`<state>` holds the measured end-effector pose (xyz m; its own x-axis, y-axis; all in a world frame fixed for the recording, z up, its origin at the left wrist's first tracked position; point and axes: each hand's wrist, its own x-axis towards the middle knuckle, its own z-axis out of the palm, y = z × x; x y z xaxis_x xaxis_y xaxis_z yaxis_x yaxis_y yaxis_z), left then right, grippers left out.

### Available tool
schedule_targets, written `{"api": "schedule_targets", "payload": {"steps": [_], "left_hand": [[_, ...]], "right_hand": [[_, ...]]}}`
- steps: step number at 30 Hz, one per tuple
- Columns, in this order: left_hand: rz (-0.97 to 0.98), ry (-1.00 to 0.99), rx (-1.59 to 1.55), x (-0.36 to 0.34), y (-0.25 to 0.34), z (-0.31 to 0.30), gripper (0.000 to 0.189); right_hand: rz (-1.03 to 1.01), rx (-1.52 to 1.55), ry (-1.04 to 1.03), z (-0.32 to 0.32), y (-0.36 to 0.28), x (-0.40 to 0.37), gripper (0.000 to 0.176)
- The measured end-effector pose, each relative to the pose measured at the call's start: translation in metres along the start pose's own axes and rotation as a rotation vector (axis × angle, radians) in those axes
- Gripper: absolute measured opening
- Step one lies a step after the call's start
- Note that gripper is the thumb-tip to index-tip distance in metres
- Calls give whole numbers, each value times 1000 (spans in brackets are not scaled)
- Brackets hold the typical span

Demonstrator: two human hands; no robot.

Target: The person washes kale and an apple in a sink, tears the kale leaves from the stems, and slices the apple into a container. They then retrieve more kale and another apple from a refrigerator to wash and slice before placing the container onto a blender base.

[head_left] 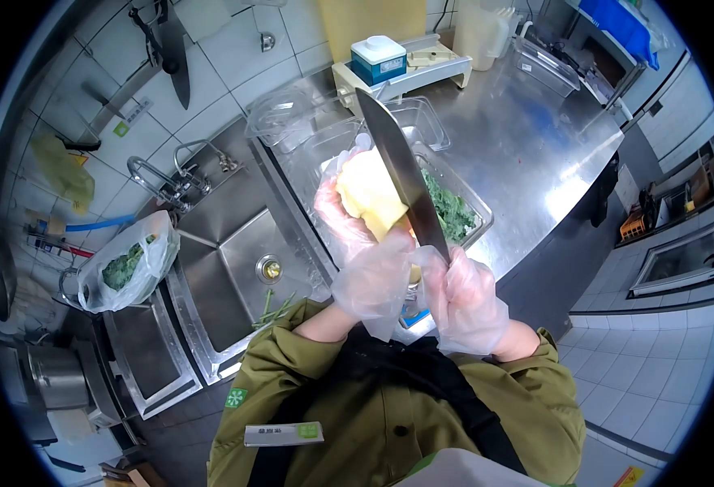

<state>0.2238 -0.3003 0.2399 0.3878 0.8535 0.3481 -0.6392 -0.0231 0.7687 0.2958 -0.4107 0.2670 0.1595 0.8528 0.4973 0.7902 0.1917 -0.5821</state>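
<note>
My left hand (355,235), in a clear plastic glove, is wrapped round a chunk of pale yellow fruit (366,185) with its peel off. Its bright top is washed out by the light. In my right hand (460,296), gloved as well, is the handle of a large kitchen knife (404,174). The broad blade points up and away from me, its side overlapping the right side of the fruit. Beneath the knife, a metal tray (487,217) holds curly green leaves (448,209), partly hidden by the blade and my hands.
Clear plastic containers (418,122) stand behind the fruit on the steel counter (527,154). A slicer-like white stand (405,77) carries a teal-and-white box (379,61). To the left lie a sink (239,252), a tap (158,183) and a plastic bag of greens (129,264). Knives (170,61) hang on the wall.
</note>
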Motion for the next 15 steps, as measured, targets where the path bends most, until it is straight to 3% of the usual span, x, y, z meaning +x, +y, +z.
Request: {"api": "schedule_targets", "payload": {"steps": [4,8,11,15], "left_hand": [[259,-80,259,1,-3,2,89],[320,-197,99,-2,-8,6,89],[-247,-186,119,-1,21,5,90],[-208,-269,197,3,26,-5,93]], "right_hand": [[21,-41,63,7,4,-3,21],[-34,7,64,9,13,0,18],[-14,-5,20,2,11,3,17],[-2,-116,-46,-1,14,0,20]]}}
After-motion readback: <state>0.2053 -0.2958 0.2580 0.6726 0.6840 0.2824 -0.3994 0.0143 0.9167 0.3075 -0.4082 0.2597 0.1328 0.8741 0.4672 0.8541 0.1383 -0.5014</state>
